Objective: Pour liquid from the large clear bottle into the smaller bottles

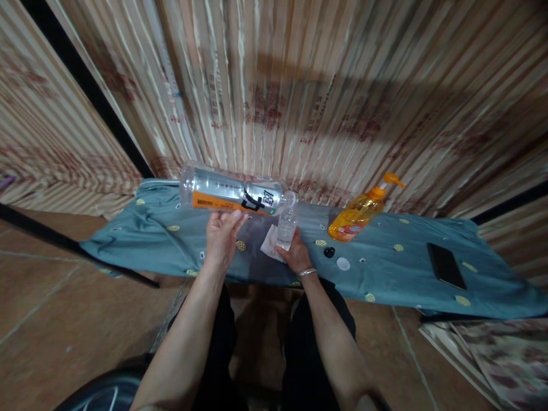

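My left hand (223, 231) grips a large clear plastic bottle (231, 191) with a silver and orange label. The bottle lies nearly sideways, its mouth to the right, right at the top of a small clear bottle (286, 224). Around the lower part of that small bottle my right hand (296, 252) is closed, keeping it roughly upright. Whether liquid passes between the two mouths is too small to tell. A crumpled white tissue (272, 244) shows beside the small bottle, partly behind it and my fingers.
On the teal cloth-covered table (385, 268) stands an orange pump bottle (357, 216). A black cap (329, 252) and a white round lid (343, 264) lie in front of it. Farther right rests a dark phone (446, 266). A pleated curtain (274, 103) hangs behind, between black poles.
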{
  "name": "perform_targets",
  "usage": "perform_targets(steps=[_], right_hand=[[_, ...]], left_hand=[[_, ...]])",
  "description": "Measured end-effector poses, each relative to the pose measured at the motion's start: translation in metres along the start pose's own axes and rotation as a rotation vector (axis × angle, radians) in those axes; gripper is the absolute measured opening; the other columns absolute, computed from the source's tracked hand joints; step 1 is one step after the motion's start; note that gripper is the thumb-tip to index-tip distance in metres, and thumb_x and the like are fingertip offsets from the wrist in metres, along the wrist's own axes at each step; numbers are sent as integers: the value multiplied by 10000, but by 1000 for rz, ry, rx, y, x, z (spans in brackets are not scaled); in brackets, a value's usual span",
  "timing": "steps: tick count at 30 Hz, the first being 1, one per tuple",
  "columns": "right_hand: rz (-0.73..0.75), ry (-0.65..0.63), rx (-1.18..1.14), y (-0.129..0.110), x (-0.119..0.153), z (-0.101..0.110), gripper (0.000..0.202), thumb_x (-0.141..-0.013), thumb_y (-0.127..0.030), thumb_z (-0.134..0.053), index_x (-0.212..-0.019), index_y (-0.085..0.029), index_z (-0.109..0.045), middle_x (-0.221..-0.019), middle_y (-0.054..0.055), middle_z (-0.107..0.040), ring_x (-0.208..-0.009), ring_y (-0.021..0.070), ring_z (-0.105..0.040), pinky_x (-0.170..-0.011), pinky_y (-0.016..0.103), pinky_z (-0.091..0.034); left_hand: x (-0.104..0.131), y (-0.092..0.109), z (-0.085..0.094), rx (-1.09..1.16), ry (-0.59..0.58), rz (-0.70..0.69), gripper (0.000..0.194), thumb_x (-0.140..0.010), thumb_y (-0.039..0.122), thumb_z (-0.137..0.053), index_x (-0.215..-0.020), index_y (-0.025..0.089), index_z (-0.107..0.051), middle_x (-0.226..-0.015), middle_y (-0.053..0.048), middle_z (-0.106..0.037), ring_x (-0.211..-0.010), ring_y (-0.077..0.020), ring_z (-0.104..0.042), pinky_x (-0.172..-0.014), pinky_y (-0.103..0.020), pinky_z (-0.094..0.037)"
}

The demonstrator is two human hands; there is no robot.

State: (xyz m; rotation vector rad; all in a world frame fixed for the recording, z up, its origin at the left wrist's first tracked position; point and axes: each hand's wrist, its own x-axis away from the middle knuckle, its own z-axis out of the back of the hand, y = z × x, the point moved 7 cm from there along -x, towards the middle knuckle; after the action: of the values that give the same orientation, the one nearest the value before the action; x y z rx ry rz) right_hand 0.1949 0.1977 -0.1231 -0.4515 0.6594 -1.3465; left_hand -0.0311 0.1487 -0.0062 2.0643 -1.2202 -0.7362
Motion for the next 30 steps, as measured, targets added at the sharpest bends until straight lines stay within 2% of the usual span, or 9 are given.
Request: perform_targets(steps=[5,13,18,21,30], right_hand=[[10,18,-6,1,0,0,932,-784,-357,-789,-1541,-119,-300,-1345,224,-688,-1203,340,-703,-1022,471,-571],[8,19,-33,2,0,-1,929,-780,-309,-783,-1550,-164,-283,-1407,213,-651,-1261,338,-669,-1070,514,-543],[13,19,-29,2,0,0,910,-778,-320,-788,-1539,-184,-306,-1400,200,-658,-1238,341,-683,-1048,511,-561],[17,23,-25,2,-1,0,904,-780,-302,-789,-1533,-174,-308,-1393,211,-660,-1238,343,-682,-1051,510,-560],[10,-8,-73,1,0,0,913,-792,-306,-785,-1533,-142,-277,-1424,232,-632,-1289,341,-652,-1090,503,-527]], left_hand=[[0,0,2,-12,1,4,487,-564,263,-967,-892,235,-609,-802,54,-650,-799,-124,-684,-913,-332,-566],[1,-1,1,3,16,6,500,-526,286,-985,-854,237,-610,-801,54,-666,-779,-115,-682,-868,-308,-586],[0,-2,2,-10,-1,12,499,-566,279,-970,-916,247,-616,-845,46,-665,-831,-130,-693,-920,-344,-566],[0,-2,2,-4,-1,16,516,-563,270,-973,-948,256,-629,-832,58,-661,-820,-123,-689,-920,-342,-565],[2,1,-1,25,14,32,515,-499,260,-1000,-841,210,-618,-735,72,-656,-726,-87,-667,-836,-276,-594]])
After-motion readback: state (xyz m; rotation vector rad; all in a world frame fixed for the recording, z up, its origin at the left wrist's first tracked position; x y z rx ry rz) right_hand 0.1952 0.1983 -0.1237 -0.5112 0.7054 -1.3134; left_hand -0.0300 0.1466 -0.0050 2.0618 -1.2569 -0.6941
